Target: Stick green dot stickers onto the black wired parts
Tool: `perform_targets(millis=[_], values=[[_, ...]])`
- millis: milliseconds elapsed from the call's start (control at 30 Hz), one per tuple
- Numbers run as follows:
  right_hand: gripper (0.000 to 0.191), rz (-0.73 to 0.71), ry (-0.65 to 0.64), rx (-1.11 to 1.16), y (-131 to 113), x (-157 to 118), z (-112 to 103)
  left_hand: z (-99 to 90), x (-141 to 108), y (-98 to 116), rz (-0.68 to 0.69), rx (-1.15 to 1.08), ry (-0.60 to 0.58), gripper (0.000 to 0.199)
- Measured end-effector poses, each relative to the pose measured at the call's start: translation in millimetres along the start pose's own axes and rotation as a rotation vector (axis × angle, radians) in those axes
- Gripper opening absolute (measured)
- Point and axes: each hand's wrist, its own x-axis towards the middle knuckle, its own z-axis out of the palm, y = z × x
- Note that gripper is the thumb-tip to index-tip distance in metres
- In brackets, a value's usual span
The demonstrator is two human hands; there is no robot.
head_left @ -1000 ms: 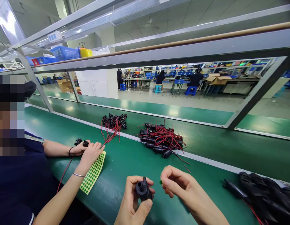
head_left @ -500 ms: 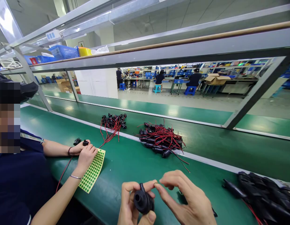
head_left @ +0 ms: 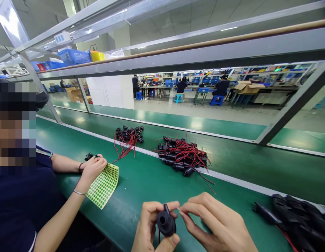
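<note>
Black part (head_left: pixel 166 222) sits between curled left fingers (head_left: pixel 175 239) (right fingers (head_left: pixel 179 209) pinched beside it).

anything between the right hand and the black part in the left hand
Yes, the left hand's own fingers. The left hand wraps the black part, and its fingertips stick out past the part's upper edge, close to the right hand. Nothing else visible stands between them.

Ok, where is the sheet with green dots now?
In the head view, the sheet is at the left, on the green bench, against the co-worker's hand.
</note>
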Motion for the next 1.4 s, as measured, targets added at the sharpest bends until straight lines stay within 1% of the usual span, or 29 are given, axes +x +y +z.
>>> perform_targets(millis=[67, 133, 200, 267, 333, 433, 600, 767, 867, 1000, 1233, 1400], values=[[0.011, 0.190, -0.024, 0.140, -3.7, 0.9, -1.9, -0.8, 2.9, -3.3, 0.097, 0.128, 0.016, 0.036], [0.019, 0.428, -0.103, 0.359, -8.4, 3.0, -4.0, -1.5, 5.3, -7.1, 0.186, 0.243, 0.027, 0.029], [0.024, 0.616, -0.191, 0.568, -13.3, 6.4, -5.4, -1.8, 6.3, -10.2, 0.236, 0.297, 0.026, 0.026], [0.025, 0.727, -0.246, 0.700, -17.1, 10.2, -5.5, -1.5, 6.1, -11.8, 0.262, 0.301, 0.022, 0.026], [0.025, 0.774, -0.286, 0.752, -19.4, 13.0, -4.5, -0.9, 5.7, -11.6, 0.274, 0.287, 0.017, 0.027], [0.024, 0.794, -0.335, 0.787, -20.3, 14.4, -2.1, -0.4, 6.2, -9.3, 0.300, 0.299, 0.001, 0.028], [0.021, 0.807, -0.349, 0.801, -21.1, 15.2, 1.4, -0.8, 8.9, -7.5, 0.354, 0.306, -0.026, 0.034], [0.018, 0.812, -0.353, 0.802, -22.7, 17.4, 1.0, -3.5, 8.4, -9.8, 0.353, 0.297, -0.054, 0.035], [0.017, 0.815, -0.345, 0.792, -23.5, 15.6, 0.7, -4.4, 7.5, -10.5, 0.348, 0.317, -0.041, 0.035], [0.015, 0.780, -0.330, 0.715, -23.9, 13.3, 0.7, -4.2, 8.3, -8.9, 0.366, 0.319, -0.045, 0.034], [0.014, 0.739, -0.377, 0.699, -23.4, 14.4, -3.3, -6.6, 10.5, -6.1, 0.327, 0.269, -0.126, 0.035], [0.017, 0.660, -0.317, 0.616, -24.4, 7.8, 0.4, -12.6, 10.6, -10.0, 0.353, 0.282, -0.162, 0.036]])
